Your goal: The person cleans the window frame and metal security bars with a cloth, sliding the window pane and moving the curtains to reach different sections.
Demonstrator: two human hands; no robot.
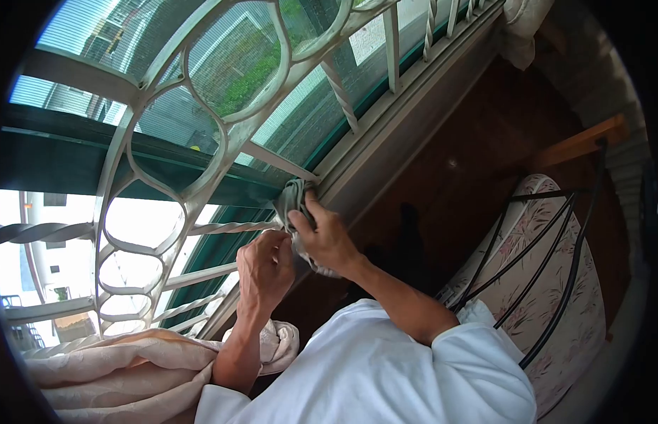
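Note:
A crumpled grey cloth is bunched in my right hand, whose fingers and thumb close round it. It lies against the window sill at the foot of the white metal grille. Just to the left, my left hand is raised with its fingers curled together, close to the end of a twisted bar and the cloth's lower folds. Whether anything is between those fingers is hidden. Part of the cloth hangs below my right hand.
Behind the grille is a green-framed window. A gathered cream curtain is at lower left, another curtain at upper right. On my right are a floral padded board with black metal bars and a wooden piece. The floor is dark.

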